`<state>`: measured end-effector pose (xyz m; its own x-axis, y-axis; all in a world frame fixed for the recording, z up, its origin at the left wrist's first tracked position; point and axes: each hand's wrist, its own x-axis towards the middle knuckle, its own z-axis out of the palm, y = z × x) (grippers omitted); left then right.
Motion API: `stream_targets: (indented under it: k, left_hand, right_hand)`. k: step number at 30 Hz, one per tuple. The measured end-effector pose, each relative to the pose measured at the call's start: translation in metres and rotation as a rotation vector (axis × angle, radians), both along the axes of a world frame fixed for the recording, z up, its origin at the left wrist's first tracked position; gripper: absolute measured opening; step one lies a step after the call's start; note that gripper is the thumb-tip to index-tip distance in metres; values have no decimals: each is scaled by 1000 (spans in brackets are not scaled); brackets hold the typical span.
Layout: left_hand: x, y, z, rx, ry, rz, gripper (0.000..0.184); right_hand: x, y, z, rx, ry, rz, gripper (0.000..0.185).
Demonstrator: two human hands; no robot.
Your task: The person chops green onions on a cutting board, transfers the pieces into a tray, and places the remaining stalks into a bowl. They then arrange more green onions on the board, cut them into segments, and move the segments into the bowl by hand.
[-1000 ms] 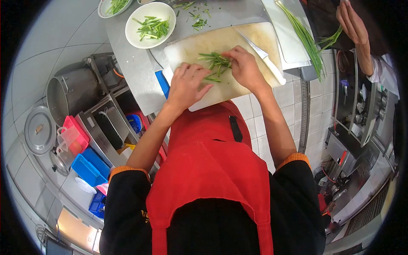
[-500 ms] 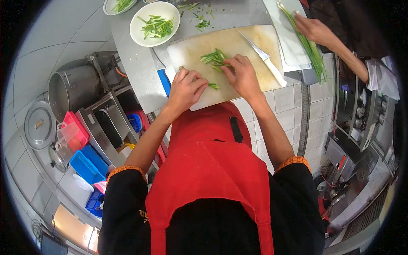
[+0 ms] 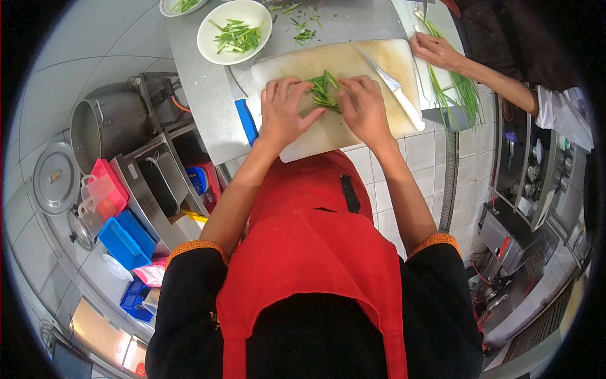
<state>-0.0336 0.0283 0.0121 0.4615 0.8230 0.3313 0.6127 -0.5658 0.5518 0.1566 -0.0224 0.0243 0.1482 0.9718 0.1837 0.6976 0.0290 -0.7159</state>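
A small heap of cut green onion pieces lies on the worn white cutting board. My left hand is on the heap's left side, thumb spread from the fingers, fingertips at the pieces. From the right, my right hand cups the heap with its fingers slightly bent and nothing gripped. A white-handled knife rests on the board right of my right hand. Left of my left hand, a blue-handled knife lies on the steel table, its blade partly hidden by the board.
A white bowl of cut green onion stands behind the board. Loose scraps lie on the steel table. At right, a co-worker's hand is on long green onions over another board. A large pot stands at left.
My left hand has moved up and opened beside the heap, and the pieces are gathered between both hands. The co-worker's hand has shifted left, and the long green onions are split apart.
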Motion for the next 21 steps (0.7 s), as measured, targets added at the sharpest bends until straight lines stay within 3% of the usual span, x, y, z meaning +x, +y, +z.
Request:
stream_targets:
  k: [4, 10, 16, 18, 21]
  left_hand:
    - [-15, 23, -3, 8, 30, -61, 41]
    - [-12, 40, -6, 6, 139, -110, 24]
    - [-9, 54, -9, 53, 147, 43, 14]
    - [-6, 62, -12, 81, 102, -21, 13]
    - [-3, 75, -15, 46, 25, -188, 11]
  right_hand:
    - [-14, 15, 8, -119, -264, -50, 31]
    - [-8, 22, -8, -189, -136, -55, 24]
    - [-4, 17, -7, -147, -44, 62, 20]
    - [-9, 15, -7, -116, -14, 177, 23]
    - [-10, 9, -1, -92, 129, 126, 24]
